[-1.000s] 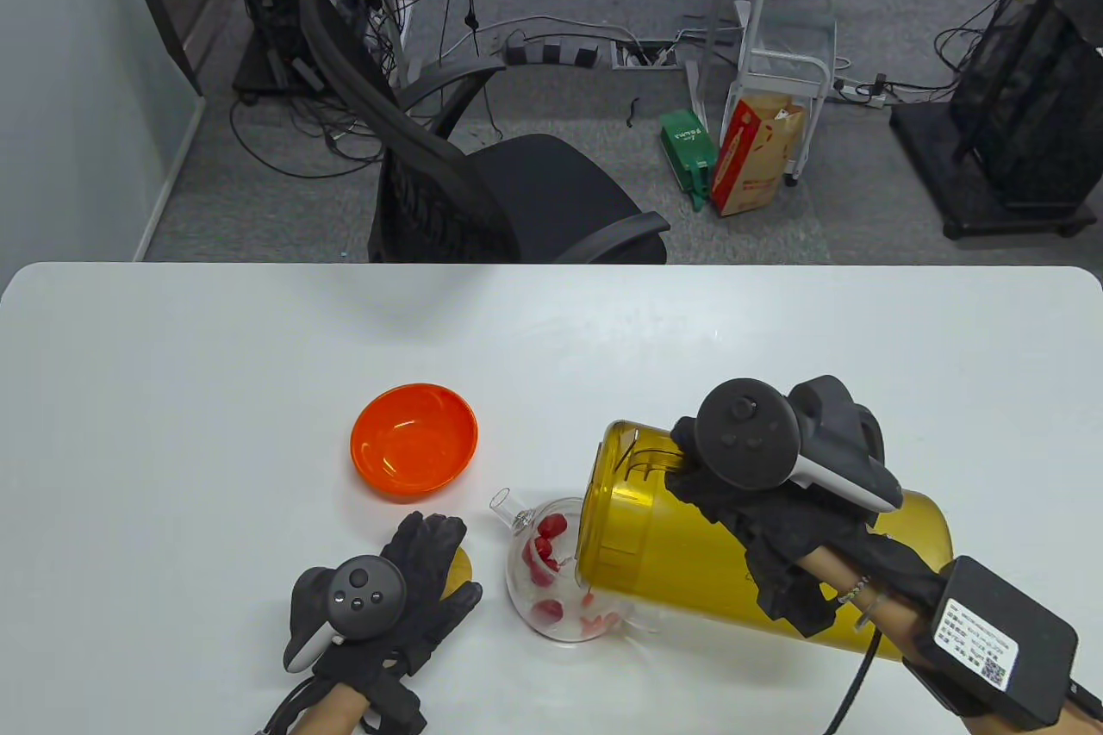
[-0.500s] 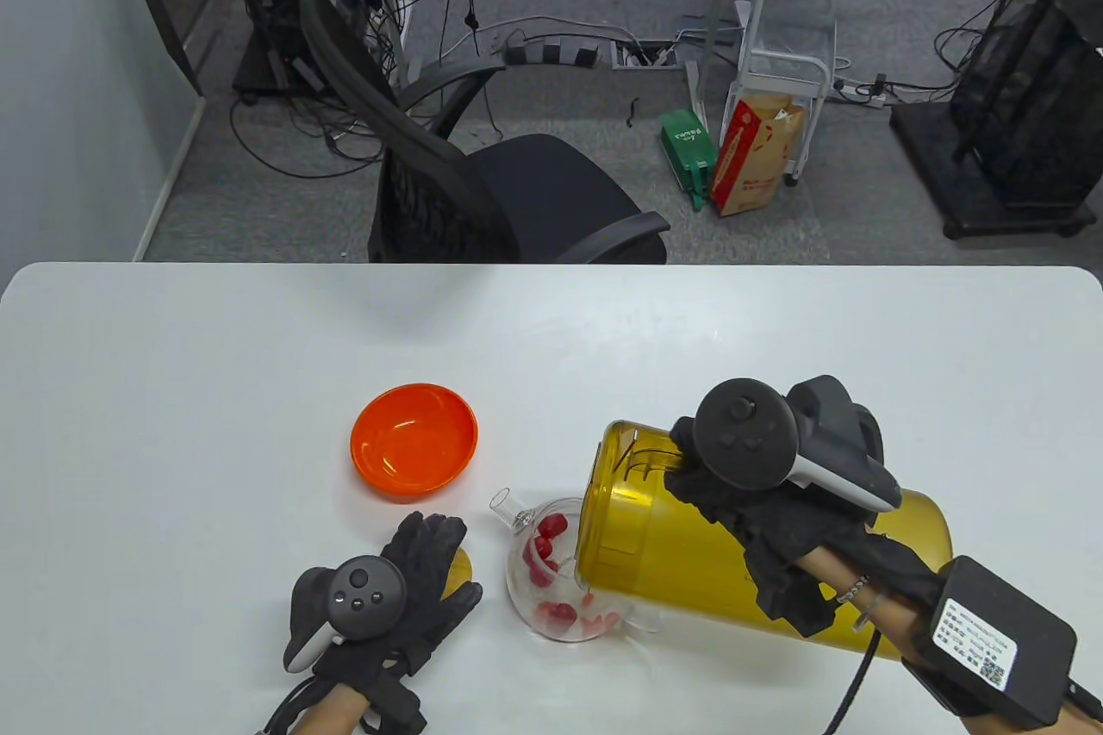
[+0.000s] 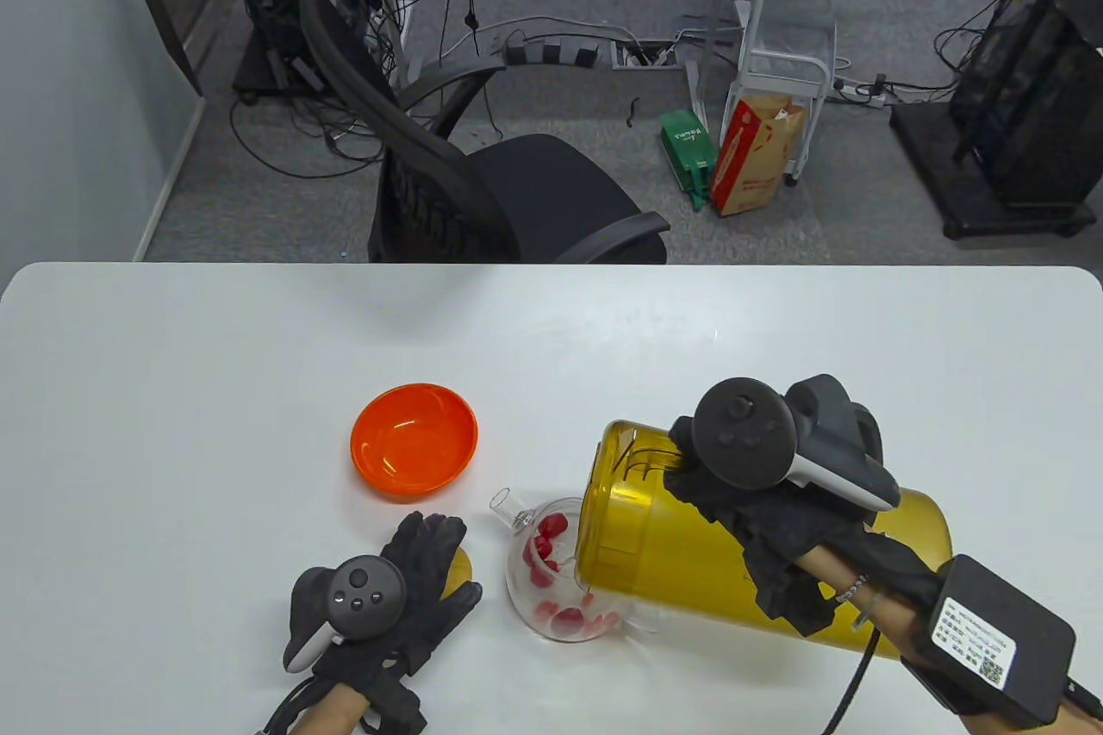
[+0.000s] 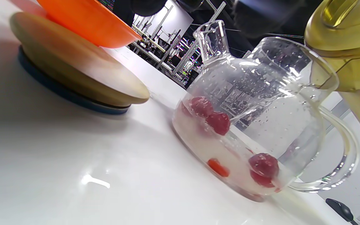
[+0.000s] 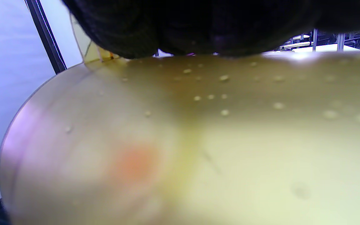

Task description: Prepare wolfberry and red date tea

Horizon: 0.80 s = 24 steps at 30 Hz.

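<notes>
The white table (image 3: 215,390) carries everything in play. Largest on it is the yellow translucent pitcher (image 3: 681,545), tipped well over on its side with its open mouth at the rim of the glass teapot (image 3: 560,588). The right hand (image 3: 775,520) grips the pitcher from above, its gloved fingers wrapped over the barrel; in the right wrist view the yellow wall fills the frame, beaded with droplets. The glass teapot stands upright near the front edge, between the two hands, spout (image 4: 211,37) pointing away from the person and handle (image 4: 339,156) on the pitcher's side. Inside it, red dates (image 4: 211,115) and smaller orange wolfberries (image 4: 218,167) sit in shallow water, the glass wall speckled with drops. Behind and left of the teapot stands an orange bowl (image 3: 414,439). The left hand (image 3: 405,588) lies flat, fingers spread, on a round wooden lid (image 4: 73,75) with a blue underside, just beside the teapot but not touching it.
</notes>
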Motion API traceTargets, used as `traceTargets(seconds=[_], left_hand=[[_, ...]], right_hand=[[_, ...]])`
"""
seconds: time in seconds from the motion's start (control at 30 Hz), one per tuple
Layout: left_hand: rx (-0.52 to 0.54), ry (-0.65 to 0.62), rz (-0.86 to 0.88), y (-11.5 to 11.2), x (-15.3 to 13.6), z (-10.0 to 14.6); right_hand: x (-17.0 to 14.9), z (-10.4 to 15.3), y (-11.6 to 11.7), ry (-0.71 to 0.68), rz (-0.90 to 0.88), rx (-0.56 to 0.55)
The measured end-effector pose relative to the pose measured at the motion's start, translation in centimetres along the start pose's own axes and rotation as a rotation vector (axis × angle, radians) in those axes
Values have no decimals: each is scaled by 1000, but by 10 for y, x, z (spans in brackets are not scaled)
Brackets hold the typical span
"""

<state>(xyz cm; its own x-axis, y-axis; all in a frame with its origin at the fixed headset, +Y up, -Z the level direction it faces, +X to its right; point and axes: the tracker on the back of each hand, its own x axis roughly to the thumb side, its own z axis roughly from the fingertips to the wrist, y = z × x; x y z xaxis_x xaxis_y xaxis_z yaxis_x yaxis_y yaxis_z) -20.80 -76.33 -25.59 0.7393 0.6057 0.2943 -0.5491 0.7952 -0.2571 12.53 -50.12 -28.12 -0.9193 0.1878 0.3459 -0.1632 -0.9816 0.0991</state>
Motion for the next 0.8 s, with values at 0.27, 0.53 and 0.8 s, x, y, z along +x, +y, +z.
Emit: traceTargets(seconds=[0.27,0.53,0.8], left_hand=[[-4,2,-2,0,0,0],[-6,1,-2,0,0,0],[-6,1,-1,0,0,0]], right_hand=[[1,0,0,-3,3,2],[1,-1,-1,-3,5,3],[2,-1,-1,-3,8,3]])
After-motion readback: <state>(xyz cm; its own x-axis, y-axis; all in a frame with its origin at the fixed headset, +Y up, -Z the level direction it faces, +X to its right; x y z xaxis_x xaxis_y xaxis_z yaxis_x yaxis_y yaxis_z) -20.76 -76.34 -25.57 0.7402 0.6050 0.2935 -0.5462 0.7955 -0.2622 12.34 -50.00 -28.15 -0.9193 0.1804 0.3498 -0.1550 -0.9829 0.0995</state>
